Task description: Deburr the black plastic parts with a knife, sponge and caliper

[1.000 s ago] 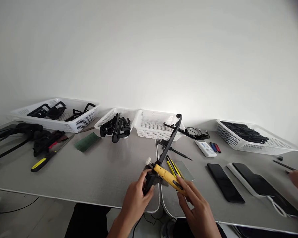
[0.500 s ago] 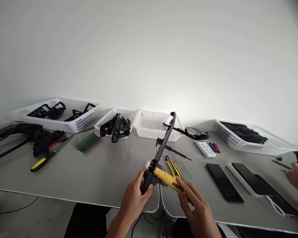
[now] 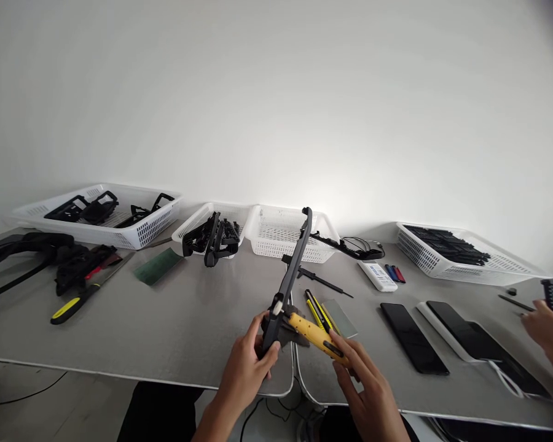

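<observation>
My left hand [image 3: 246, 362] is closed round the lower end of a long, narrow black plastic part [image 3: 291, 270], which slants up and away over the table. A small white piece [image 3: 278, 308] shows on that part near my fingers. In my right hand [image 3: 368, 390] is a yellow-handled tool [image 3: 311, 331] with a dark slot in its side. Its front end is close against the black part by my left hand; I cannot tell whether they touch. Beyond the tool's handle lie a yellow-and-black utility knife [image 3: 320, 313] and a grey-green flat sheet [image 3: 342, 318].
White baskets with black parts stand along the wall: a large left one [image 3: 138, 236], a smaller one [image 3: 198, 216] and a right one [image 3: 424, 261]. A file with a yellow-black handle [image 3: 71, 306], calipers [image 3: 322, 281] and a phone [image 3: 415, 337] lie around. Another person's hand [image 3: 550, 331] is at right.
The black part has turned slightly in my left hand, its far end shifting left and the white piece showing more. Both hands keep their grips. The whole view has shifted slightly.
</observation>
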Demonstrator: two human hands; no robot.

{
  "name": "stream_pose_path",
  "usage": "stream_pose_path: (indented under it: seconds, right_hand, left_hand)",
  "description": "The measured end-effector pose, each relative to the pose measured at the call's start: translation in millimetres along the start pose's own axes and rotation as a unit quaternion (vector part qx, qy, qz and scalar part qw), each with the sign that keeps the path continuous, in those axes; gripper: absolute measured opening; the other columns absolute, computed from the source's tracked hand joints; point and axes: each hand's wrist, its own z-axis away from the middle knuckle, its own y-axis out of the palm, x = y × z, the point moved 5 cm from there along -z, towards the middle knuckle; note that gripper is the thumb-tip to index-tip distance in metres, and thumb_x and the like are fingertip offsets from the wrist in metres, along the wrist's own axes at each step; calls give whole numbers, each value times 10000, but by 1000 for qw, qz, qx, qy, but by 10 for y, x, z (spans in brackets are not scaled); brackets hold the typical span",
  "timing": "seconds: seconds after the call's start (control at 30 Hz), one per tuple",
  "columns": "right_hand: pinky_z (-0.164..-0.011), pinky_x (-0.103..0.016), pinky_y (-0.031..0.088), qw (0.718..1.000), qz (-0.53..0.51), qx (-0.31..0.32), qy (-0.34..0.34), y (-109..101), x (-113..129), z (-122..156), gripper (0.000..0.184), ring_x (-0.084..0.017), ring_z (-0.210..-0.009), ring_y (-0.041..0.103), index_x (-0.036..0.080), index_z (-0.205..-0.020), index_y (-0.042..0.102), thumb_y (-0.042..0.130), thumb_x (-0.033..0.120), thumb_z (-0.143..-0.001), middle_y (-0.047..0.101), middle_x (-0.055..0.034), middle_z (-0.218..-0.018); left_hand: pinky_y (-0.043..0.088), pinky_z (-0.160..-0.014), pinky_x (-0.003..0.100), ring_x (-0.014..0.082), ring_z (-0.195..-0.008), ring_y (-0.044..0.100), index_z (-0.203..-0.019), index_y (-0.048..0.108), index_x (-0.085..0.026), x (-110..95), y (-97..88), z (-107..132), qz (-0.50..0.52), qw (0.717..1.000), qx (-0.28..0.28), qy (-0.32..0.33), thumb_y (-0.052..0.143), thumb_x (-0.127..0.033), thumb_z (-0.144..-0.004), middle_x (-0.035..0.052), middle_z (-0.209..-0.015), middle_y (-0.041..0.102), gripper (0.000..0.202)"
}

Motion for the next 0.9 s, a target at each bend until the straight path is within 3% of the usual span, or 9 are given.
stream_pose_path:
  seconds: [0.27,0.53,0.7,0.9]
  right_hand:
    - [-811,-224,640,999,0,-17,41,-43,-80,7,431,-187,-1012,780,294,-1493,640,552,389,-1082,748,-120,-1301]
    - [-906,-193,606,997,-26,67,30,-6,-157,127,443,-170,-1150,758,300,-1524,618,545,331,-1088,721,-117,-1389]
    - [-909,-204,602,998,-35,49,16,-37,-113,89,428,-166,-1112,760,297,-1497,643,551,337,-1082,747,-107,-1323]
    - [-655,-234,571,997,-36,-17,71,-123,-129,-290,487,-161,-778,683,254,-1528,614,548,411,-1072,740,-114,-1240]
  left_hand:
    - [545,-548,297,186,-565,611,-1561,477,-249,-21,-3,15,10,1000,-2,-1,604,-599,-984,-23,-749,620,686]
    - [577,-566,302,168,-539,625,-1554,426,-228,31,-36,0,80,997,12,12,616,-591,-991,-32,-733,639,697]
    - [561,-571,299,166,-533,637,-1570,392,-223,37,-41,11,81,996,32,4,647,-557,-980,-27,-749,661,724]
    - [575,-602,320,182,-572,654,-1616,344,-212,45,-26,30,62,997,46,-7,639,-562,-984,-19,-760,667,780]
